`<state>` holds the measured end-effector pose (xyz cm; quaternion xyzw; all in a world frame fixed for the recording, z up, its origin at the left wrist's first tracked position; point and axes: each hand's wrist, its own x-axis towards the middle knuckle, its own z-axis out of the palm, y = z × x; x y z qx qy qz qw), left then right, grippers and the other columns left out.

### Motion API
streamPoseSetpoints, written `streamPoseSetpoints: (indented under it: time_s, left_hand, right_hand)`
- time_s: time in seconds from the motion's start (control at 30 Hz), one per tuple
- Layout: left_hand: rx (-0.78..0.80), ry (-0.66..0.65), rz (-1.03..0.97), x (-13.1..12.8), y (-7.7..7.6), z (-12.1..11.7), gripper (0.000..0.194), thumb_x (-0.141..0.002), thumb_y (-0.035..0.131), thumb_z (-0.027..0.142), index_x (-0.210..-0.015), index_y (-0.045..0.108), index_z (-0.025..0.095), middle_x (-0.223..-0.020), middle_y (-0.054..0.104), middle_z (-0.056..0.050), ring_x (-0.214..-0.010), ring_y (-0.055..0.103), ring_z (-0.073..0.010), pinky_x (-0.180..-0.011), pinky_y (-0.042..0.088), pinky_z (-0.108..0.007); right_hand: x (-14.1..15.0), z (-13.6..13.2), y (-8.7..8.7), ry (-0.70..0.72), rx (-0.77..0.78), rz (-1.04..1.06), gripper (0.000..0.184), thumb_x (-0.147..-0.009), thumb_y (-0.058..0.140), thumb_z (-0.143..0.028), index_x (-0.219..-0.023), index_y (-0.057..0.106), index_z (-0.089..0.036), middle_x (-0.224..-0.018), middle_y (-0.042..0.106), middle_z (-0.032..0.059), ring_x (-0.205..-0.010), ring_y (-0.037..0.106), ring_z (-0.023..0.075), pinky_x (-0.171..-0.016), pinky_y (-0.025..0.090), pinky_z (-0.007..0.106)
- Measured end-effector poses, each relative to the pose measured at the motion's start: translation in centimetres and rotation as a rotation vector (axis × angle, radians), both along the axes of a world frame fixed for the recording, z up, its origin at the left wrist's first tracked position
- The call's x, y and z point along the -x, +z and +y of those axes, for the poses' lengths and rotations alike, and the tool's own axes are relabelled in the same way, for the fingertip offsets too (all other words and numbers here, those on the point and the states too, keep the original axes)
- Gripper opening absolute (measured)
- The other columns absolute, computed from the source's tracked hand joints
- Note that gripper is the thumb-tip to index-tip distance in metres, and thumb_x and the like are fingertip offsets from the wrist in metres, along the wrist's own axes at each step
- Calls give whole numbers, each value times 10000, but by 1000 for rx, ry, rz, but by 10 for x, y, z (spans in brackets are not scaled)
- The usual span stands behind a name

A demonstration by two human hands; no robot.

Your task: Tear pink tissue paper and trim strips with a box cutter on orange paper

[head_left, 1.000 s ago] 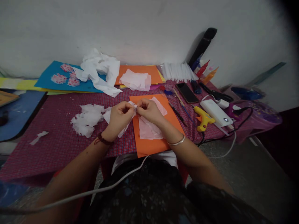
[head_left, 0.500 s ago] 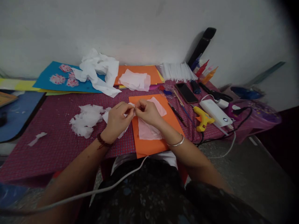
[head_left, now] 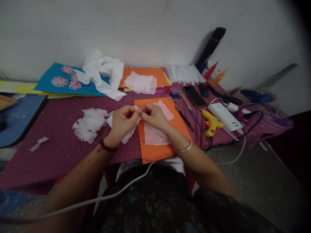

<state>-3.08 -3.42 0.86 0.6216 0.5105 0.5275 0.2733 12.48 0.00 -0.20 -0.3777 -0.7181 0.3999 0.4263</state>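
Under the right hand [head_left: 154,117], orange sheet [head_left: 155,153].

I can't read any lettering, brand or number from here. The nearest thing to a sign is a small round mark [head_left: 234,124] on the white device [head_left: 224,117] at the right — I can make out its dark ring, but what's inside is too small to tell.
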Motion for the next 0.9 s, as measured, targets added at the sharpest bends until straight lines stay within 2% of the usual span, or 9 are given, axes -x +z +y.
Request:
streamPoseSetpoints:
  time_s: [0.1, 0.33, 0.5, 0.73, 0.9]
  left_hand:
    - [50, 13, -25, 0, 2, -1, 85, -760, 655, 226, -696, 693, 185, -681, 702, 5, -619, 599, -126, -610, 478, -234]
    - [102, 34, -12, 1, 5, -5, 88, -762, 678, 216, -684, 703, 185, -685, 710, 2, -624, 605, -127, -586, 467, -217]
    - [141, 6, -22, 4, 1, -2, 94, -772, 675, 223, -695, 712, 185, -664, 698, 5, -610, 599, -128, -567, 458, -219]
    - [151, -12, -31, 4, -3, 2, 96, -782, 655, 215, -712, 716, 192, -694, 709, -1, -623, 593, -129, -586, 457, -235]
    - [93, 36, 73, 2, 0, 1, 94, -753, 627, 189, -677, 679, 206, -683, 697, 2, -640, 606, -144, -619, 464, -257]
  right_hand:
    - [-1, -1, -1, -28, -70, -31, 100, -828, 573, -254, -749, 523, -218, -674, 546, -44, -620, 484, 121, -609, 356, 273]
    - [-2, -7, 1, -107, -202, -249, 77, -849, 560, -177, -783, 547, -214, -711, 627, -22, -645, 535, 133, -635, 353, 276]
    - [-2, -10, 5, -128, -259, -414, 86, -880, 546, -155, -852, 618, -193, -803, 701, 19, -703, 578, 149, -661, 357, 281]
    - [0, -15, 11, -141, -339, -666, 188, -970, 492, -164, -940, 677, -159, -908, 746, 89, -778, 622, 187, -685, 338, 321]
    - [1, -15, 10, -130, -341, -650, 191, -973, 502, -178, -926, 685, -159, -902, 748, 100, -760, 614, 196, -679, 335, 329]
